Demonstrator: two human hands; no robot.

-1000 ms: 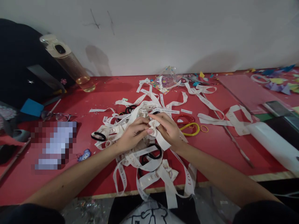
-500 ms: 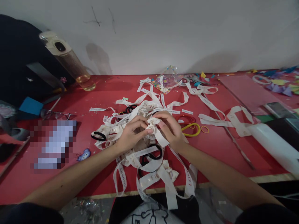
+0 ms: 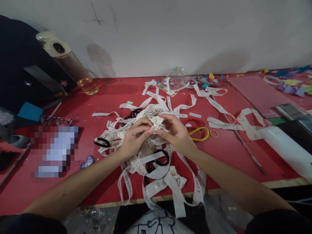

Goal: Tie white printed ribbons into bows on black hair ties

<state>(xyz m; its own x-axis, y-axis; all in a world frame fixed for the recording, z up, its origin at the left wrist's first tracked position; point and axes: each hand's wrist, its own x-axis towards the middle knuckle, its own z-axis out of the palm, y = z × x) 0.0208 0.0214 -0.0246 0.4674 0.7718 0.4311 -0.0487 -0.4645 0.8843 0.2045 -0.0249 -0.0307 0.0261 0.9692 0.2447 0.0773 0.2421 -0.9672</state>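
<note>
Between both hands is a bunched cream ribbon bow (image 3: 157,123), held over a heap of printed ribbon. My left hand (image 3: 136,135) pinches its left side with thumb and fingertips. On the other side my right hand (image 3: 177,133) grips it, thumb near the left thumb and fingers curled behind. Under the hands lies the pile of lettered white ribbon (image 3: 152,159), with black hair ties (image 3: 162,158) tangled in it. Another crumpled ribbon piece (image 3: 177,177) lies near the table's front edge. The underside of the bow is hidden by my fingers.
Yellow (image 3: 202,134) and red hair ties (image 3: 195,123) lie right of the pile. A bottle (image 3: 70,61) stands back left, near glasses (image 3: 57,121) and a small purple trinket (image 3: 87,162). A white roll-like object (image 3: 285,151) and a stick (image 3: 248,151) lie right.
My right hand has shifted its hold, its thumb now close to the left thumb. The ribbon tail that hung below the bow is now gathered up between the fingers.
</note>
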